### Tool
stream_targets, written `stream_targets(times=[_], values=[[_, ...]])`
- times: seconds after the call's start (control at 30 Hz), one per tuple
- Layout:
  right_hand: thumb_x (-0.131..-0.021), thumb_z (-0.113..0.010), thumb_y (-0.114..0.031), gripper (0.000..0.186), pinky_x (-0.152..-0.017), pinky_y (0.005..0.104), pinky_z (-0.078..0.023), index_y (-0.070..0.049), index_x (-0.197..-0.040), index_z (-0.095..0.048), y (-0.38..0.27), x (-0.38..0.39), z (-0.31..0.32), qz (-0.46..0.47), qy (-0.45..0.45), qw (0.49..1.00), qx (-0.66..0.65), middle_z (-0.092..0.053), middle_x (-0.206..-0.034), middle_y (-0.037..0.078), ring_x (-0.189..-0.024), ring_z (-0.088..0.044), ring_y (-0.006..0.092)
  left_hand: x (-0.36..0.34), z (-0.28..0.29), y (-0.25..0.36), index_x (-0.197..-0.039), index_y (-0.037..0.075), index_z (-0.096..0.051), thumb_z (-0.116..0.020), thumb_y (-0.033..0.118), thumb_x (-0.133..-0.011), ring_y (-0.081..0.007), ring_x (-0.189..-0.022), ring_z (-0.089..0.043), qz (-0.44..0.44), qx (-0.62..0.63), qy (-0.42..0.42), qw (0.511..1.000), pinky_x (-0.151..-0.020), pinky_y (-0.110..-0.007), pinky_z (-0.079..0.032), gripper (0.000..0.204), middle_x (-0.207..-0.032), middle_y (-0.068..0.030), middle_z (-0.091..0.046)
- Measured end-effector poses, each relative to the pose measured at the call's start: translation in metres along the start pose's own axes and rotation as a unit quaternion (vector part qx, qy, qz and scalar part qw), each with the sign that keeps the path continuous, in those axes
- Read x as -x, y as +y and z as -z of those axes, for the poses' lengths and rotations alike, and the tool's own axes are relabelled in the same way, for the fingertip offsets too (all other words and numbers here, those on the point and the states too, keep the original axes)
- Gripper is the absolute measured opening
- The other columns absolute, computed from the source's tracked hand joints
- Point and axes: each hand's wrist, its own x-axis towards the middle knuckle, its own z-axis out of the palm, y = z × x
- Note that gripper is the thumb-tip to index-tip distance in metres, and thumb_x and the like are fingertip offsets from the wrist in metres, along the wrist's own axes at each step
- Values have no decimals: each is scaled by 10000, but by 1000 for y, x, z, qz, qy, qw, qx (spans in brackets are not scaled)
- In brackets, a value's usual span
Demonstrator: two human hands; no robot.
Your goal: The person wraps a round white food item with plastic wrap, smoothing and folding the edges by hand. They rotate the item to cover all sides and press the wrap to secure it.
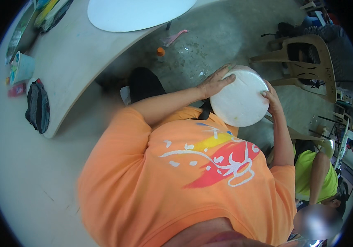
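Note:
Between my two hands is a thick, round white disc (pixel 240 99), held in front of my orange shirt. Its flat face is turned up toward me and has faint marks and a small spot. My left hand (pixel 217 82) grips its upper left edge, with the thumb lying over the face. On the opposite edge my right hand (pixel 272 98) holds it, thumb on the rim and the other fingers mostly hidden behind. What the disc is made of I cannot tell for certain.
A curved pale table (pixel 73 61) bears a large white oval board (pixel 139 14), a light blue cup (pixel 22 68) and a dark striped cloth bundle (pixel 38 106). An orange-capped bottle (pixel 160 53) and pink plastic (pixel 174 38) are on the floor. Rightward are a beige chair (pixel 308 61) and a person in lime green (pixel 316 173).

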Motion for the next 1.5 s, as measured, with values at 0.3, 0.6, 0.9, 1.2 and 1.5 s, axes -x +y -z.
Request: stream_targets(times=[0.3, 0.6, 0.9, 1.2, 1.5], values=[[-668, -648, -412, 675, -826, 359, -478, -7, -1179, -472, 62, 2, -3, -60, 138, 965, -213, -577, -1044, 122, -936, -576, 237, -49, 41, 46, -1296, 24, -418, -353, 496, -922, -155, -1110, -477, 194, 248, -194, 929, -958, -280, -371, 606, -1210, -116, -519], [-589, -706, -361, 737, -838, 388, -487, 22, -1176, -479, 96, 24, -11, -41, 44, 952, -301, -575, -1086, 143, -969, -580, 268, -49, 40, 16, -1195, 103, -562, -407, 418, -924, -148, -1063, -497, 102, 161, -216, 958, -927, -276, -376, 443, -1179, -80, -552], [-558, -713, -322, 789, -808, 361, -486, 40, -1209, -455, 125, 21, 31, -91, 11, 972, -218, -583, -1069, 132, -932, -590, 245, -63, 34, -6, -1126, 31, -575, -513, 353, -880, -149, -919, -595, 297, 320, -246, 866, -795, -284, -486, 410, -1087, -121, -597], [-521, -743, -413, 899, -868, 364, -461, 15, -1247, -429, 72, 17, 12, -75, 2, 979, -189, -547, -1147, 143, -1011, -553, 253, -56, 41, -28, -1015, -16, -610, -573, 359, -835, -183, -786, -646, 334, 491, -293, 749, -719, -316, -537, 417, -946, -144, -642], [-519, -737, -442, 966, -909, 374, -431, -12, -1305, -376, 51, 9, 3, -47, -80, 983, -159, -492, -1231, 155, -1092, -509, 264, -37, 35, -24, -949, 0, -634, -620, 403, -775, -180, -693, -647, 320, 546, -228, 740, -647, -319, -543, 439, -881, -125, -655]])
